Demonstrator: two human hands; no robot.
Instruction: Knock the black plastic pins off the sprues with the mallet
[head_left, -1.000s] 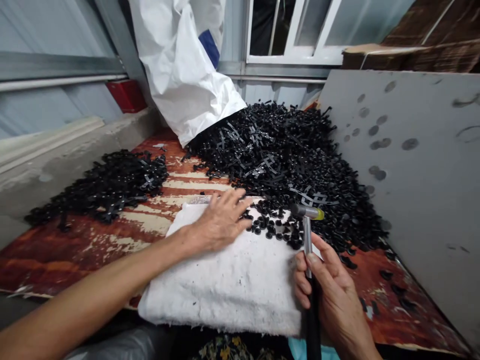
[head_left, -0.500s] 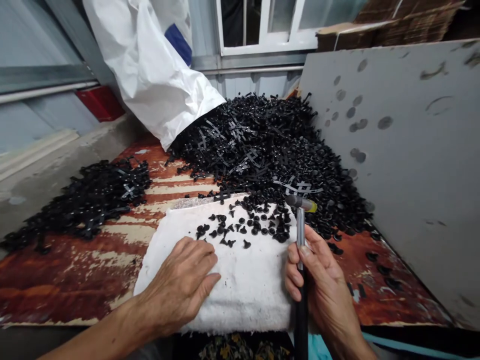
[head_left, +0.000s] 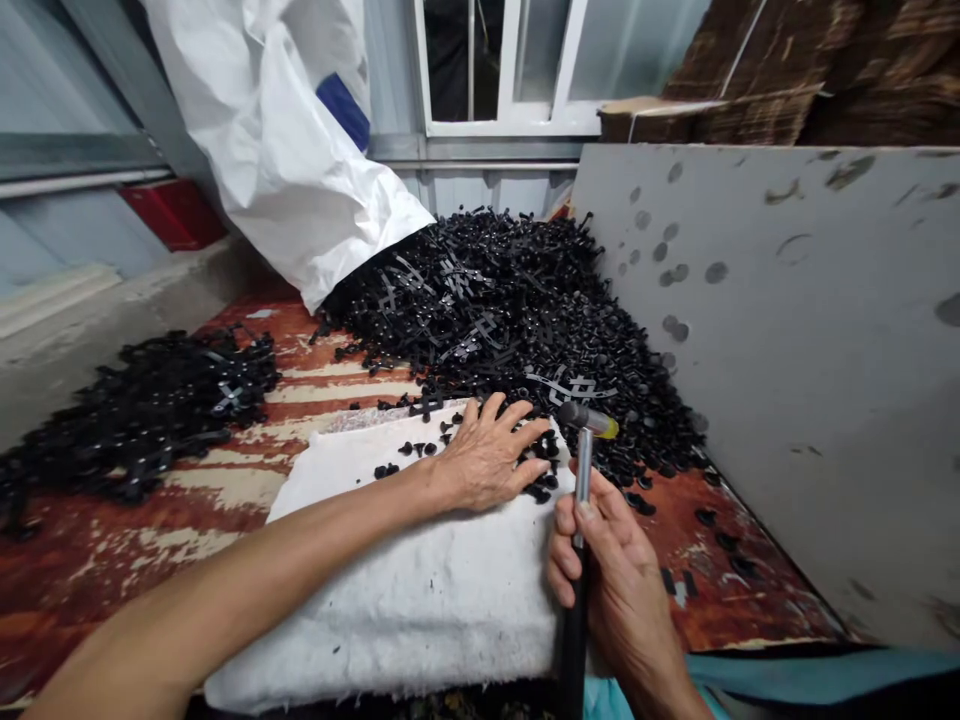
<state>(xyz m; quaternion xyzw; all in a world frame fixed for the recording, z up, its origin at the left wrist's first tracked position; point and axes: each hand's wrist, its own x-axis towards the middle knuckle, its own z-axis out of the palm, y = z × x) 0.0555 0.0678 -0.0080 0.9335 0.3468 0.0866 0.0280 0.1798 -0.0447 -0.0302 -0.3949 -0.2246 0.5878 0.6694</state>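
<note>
Pale corrugated wall panels (head_left: 394, 90) and a white-framed sliding window (head_left: 514, 60) back a worn red-brown worktop (head_left: 75, 600), its surface peeling in cream streaks. From where I stand, a big heap of black plastic parts (head_left: 510, 290) fills the worktop's far side, just beside the mouth of a white sack (head_left: 300, 170); a smaller pile (head_left: 150, 410) sits by the left edge. Along the right edge leans a grey board (head_left: 787, 330) with dark round smudges. Folded white cloth (head_left: 420, 600) covers the middle of the near edge, and loose black mushroom-shaped pieces (head_left: 409, 450) lie near the cloth's far edge. Over some of them the person's left hand (head_left: 491, 455) lies palm down, fingers spread wide; I can't tell what its palm touches. Near the cloth's right edge, the right hand (head_left: 619, 565) wraps around a two-faced hammer (head_left: 583, 470), head up, yellow face pointing right.
</note>
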